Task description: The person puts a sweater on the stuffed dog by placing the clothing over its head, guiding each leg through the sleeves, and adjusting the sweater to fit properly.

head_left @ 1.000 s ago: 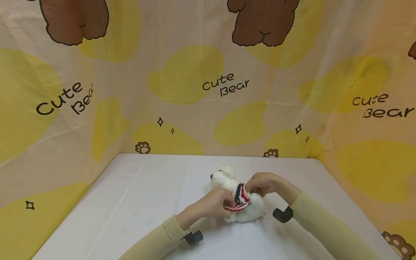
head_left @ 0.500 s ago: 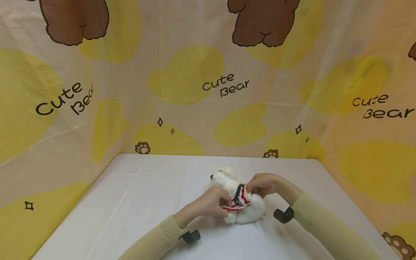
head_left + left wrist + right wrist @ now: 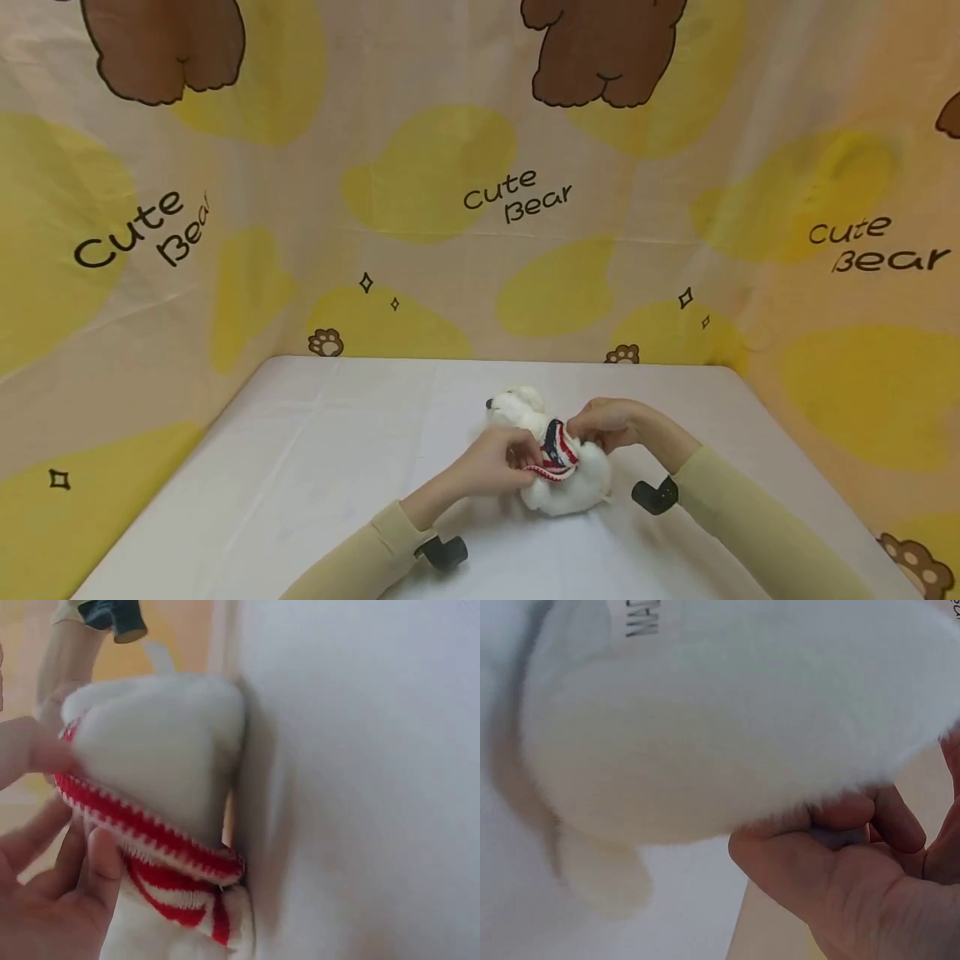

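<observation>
drawn slightly toward the back of the white plush animal (image 3: 581,492) since half a second ago with the left hand (image 3: 487,464), along with the pinched red-and-white trim (image 3: 142,825); kept in about the same spot with the right hand (image 3: 611,423), at the animal's back. lying on the white tabletop (image 3: 360,450), still wrapped round the middle in the striped knitted garment (image 3: 557,450). gripping the trim at the animal's near flank with the left; gripping the garment's edge with the right, going by the head view, but cannot tell how much cloth, with fur hiding the pinch. for good work, best to ease both sides evenly, hold the trim clear of the fur, avoid overstretching the knit, and watch the trim's low end near the tabletop, liable to fold under the animal's belly.
</observation>
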Demonstrator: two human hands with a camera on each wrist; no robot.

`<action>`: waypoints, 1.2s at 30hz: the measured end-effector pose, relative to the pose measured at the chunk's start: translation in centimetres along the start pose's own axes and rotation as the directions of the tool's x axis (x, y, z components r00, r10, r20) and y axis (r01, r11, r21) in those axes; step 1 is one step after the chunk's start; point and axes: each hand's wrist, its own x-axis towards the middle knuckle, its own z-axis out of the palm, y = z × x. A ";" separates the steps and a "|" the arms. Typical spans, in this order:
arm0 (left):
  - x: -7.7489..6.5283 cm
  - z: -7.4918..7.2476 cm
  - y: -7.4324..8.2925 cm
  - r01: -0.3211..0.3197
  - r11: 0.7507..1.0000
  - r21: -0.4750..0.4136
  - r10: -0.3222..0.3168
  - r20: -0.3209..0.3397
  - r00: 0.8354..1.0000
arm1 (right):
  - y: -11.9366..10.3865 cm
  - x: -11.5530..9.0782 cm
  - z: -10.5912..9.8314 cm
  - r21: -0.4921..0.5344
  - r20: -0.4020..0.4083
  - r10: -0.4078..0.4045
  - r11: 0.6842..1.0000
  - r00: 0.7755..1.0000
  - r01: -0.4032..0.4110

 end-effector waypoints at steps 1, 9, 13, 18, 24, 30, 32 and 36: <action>0.1 0.0 0.2 0.035 0.999 -0.024 -0.036 -0.035 0.999 | 0.0 0.0 0.1 0.001 -0.002 -0.002 1.000 1.000 0.002; 1.2 1.1 1.5 0.250 0.962 -0.110 -0.270 -0.234 0.934 | -0.2 0.1 0.5 -0.012 -0.035 -0.015 1.000 0.999 0.015; 1.4 1.5 1.7 0.249 0.964 -0.096 -0.266 -0.279 0.923 | -0.2 0.1 0.5 -0.018 -0.060 -0.010 1.000 0.998 0.009; 1.2 1.5 1.7 0.249 0.968 -0.036 -0.247 -0.332 0.910 | -0.1 0.2 0.4 -0.017 -0.066 -0.006 1.000 0.998 0.005; 0.9 1.1 1.7 0.294 0.956 0.002 -0.279 -0.314 0.908 | 0.1 0.2 0.3 0.004 -0.058 0.000 1.000 0.998 0.000; 0.6 0.9 1.5 0.326 0.945 0.023 -0.302 -0.315 0.900 | 0.3 0.2 0.2 0.036 -0.034 0.001 0.999 0.999 0.000; 0.5 0.8 1.4 0.335 0.942 0.035 -0.308 -0.310 0.899 | 0.3 0.2 0.2 0.045 -0.027 0.000 0.999 1.000 0.001; 0.2 0.5 1.3 0.338 0.940 0.047 -0.309 -0.304 0.901 | 0.2 0.3 0.3 0.057 -0.014 0.006 0.998 1.000 -0.006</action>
